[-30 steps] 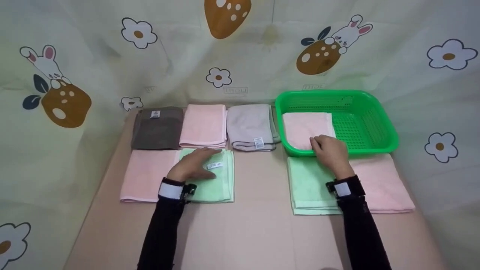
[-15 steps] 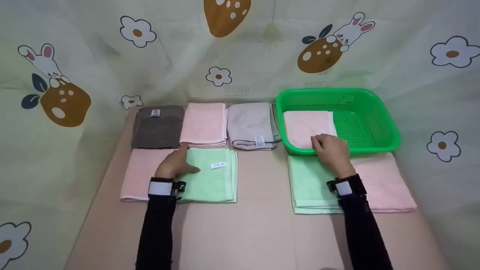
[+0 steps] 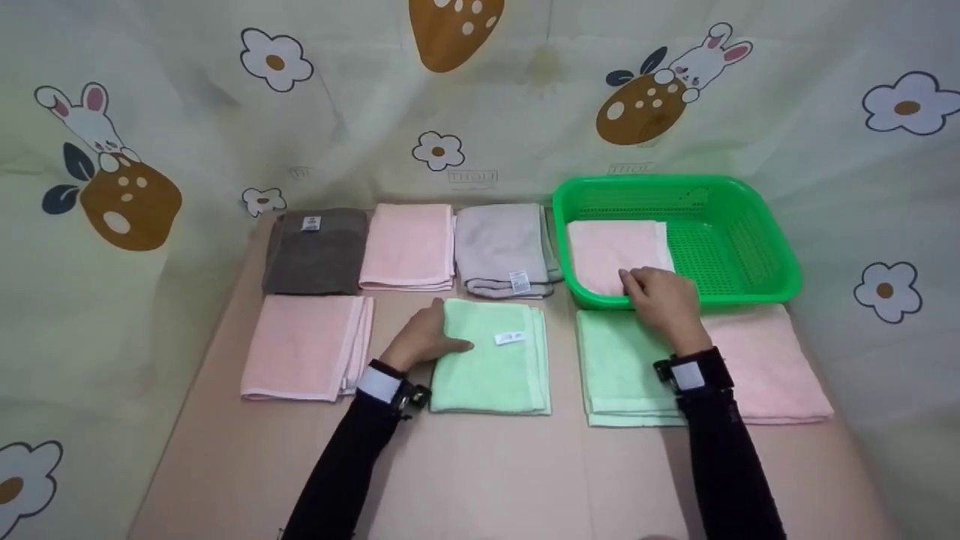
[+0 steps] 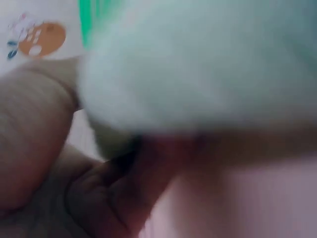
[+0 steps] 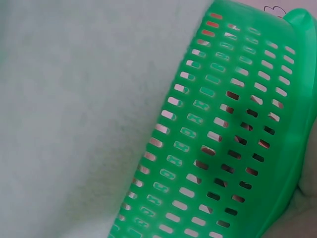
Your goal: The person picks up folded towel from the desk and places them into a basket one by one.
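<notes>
A folded light green towel [image 3: 491, 379] with a white label is held at its left edge by my left hand [image 3: 421, 337], thumb on top and fingers under the edge. Close up and blurred in the left wrist view, the same towel [image 4: 198, 64] sits between thumb and fingers. My right hand [image 3: 666, 306] grips the front rim of the green plastic basket [image 3: 724, 262], fingers curled over it. A folded pink towel [image 3: 615, 251] lies inside the basket on the left. The perforated basket wall [image 5: 198, 134] fills much of the right wrist view.
Behind stand a dark grey towel [image 3: 319, 255], a pink towel [image 3: 407, 244] and a light grey towel [image 3: 499, 244]. Another pink towel [image 3: 300, 345] lies front left. Before the basket lie a second green towel [image 3: 622, 367] and a pink towel [image 3: 772, 367]. A printed curtain [image 3: 337, 150] hangs behind.
My left hand went left across the green towel to its left edge, then shifted right with the towel, uncovering the pink towel's right edge. The right hand stays on the basket rim.
</notes>
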Demonstrator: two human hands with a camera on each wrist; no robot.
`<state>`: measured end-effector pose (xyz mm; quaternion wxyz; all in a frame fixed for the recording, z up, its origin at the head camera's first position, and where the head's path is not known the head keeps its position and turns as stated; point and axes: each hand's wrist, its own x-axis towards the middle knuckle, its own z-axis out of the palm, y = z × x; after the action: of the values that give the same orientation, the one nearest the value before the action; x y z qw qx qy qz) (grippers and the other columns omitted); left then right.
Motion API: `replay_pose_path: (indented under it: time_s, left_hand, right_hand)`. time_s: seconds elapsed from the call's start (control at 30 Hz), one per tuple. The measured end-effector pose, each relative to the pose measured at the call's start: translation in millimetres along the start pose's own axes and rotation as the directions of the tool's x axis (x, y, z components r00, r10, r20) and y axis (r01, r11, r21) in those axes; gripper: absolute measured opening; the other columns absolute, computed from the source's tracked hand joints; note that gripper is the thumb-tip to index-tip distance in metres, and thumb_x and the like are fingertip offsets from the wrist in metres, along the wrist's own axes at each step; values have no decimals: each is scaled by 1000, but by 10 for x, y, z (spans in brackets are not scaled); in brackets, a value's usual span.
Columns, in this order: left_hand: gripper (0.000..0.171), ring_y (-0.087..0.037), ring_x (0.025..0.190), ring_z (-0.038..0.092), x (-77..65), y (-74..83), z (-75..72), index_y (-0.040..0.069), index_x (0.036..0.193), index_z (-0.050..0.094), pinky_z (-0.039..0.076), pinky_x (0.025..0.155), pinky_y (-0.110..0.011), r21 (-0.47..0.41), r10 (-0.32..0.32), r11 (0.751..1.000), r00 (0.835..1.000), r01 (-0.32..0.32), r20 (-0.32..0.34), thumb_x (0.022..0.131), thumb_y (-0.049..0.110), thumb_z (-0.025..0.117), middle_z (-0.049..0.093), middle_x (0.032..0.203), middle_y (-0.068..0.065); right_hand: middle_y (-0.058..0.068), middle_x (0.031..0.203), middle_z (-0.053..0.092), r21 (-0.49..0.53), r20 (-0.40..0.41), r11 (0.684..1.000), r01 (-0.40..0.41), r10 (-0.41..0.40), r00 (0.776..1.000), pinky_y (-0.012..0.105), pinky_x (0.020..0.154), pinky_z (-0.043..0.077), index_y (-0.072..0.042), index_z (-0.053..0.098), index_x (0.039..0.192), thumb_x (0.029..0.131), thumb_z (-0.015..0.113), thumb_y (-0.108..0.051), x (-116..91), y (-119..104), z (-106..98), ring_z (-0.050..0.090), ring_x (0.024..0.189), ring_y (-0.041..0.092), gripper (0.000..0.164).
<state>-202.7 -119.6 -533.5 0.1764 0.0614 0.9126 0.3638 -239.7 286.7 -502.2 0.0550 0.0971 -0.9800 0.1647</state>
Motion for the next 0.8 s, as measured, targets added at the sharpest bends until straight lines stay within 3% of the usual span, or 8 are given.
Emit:
replay_pose_path:
  time_s: [0.13,0.27,0.43,0.7,0.8]
  left_hand:
    - [77,-37,116,64,32,24,119,-6,141,50,50,105,-50,-24,67,997,998,-68,-15,83,29,87,67,124,-25]
    - [65,-34,116,65,44,25,128,1,138,60,50,106,-48,-25,109,994,994,-109,-11,84,26,86,70,124,-19]
    - [57,-34,113,67,70,39,116,0,130,65,51,104,-48,-18,100,995,995,-100,9,85,28,85,71,122,-19]
    - [54,-33,111,67,75,33,123,1,127,66,52,104,-48,-26,36,999,999,-35,23,85,29,85,71,119,-19]
    - [48,-28,103,68,75,40,108,2,122,68,53,100,-47,-43,69,997,997,-67,32,86,28,84,72,112,-16]
  right_hand:
    - [10,83,75,4,-12,1000,9,-9,1000,53,70,51,-16,69,75,110,42,-44,-1,7,20,72,81,37,53]
    - [9,81,74,9,-18,1000,9,-9,1000,52,69,51,-16,69,74,110,42,-44,-1,11,26,71,79,37,53]
    - [9,82,74,6,-17,1000,-1,2,1000,52,70,51,-16,69,75,110,42,-43,-6,17,-2,71,80,36,51]
    - [10,84,74,14,-2,1000,-7,7,1000,52,73,51,-16,68,77,110,42,-40,-3,14,3,71,81,36,49]
    - [10,83,74,14,-13,1000,-2,2,1000,52,72,51,-15,68,76,110,43,-39,-5,16,11,71,80,36,48]
